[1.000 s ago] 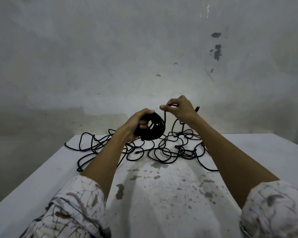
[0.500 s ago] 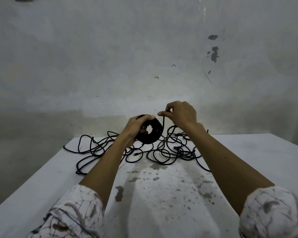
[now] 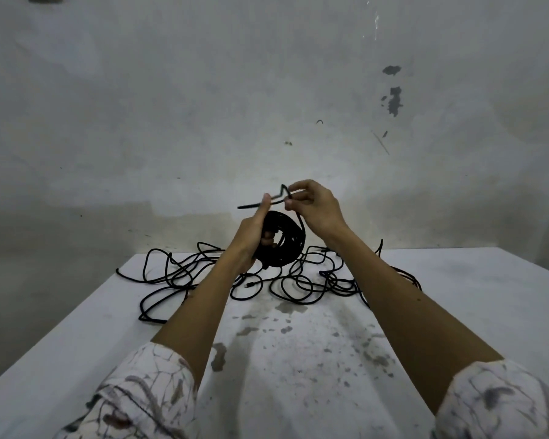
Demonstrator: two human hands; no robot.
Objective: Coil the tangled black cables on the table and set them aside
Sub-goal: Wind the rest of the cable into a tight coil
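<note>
Both hands higher than before: left hand (image 3: 251,236) grip around coil (image 3: 282,242), right hand (image 3: 314,207) pinching kinked cable end (image 3: 278,198).

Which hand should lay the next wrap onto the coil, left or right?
Right. The right hand already pinches the free cable end just above the coil, so it can probably guide the next loop. The left hand grips the coil itself, above the loose cables.

A white table (image 3: 457,312), stained with dark blotches near its middle, carries loose black cables (image 3: 298,286) sprawled in tangled loops along its far edge, beyond the stains, trailing toward the left corner.
</note>
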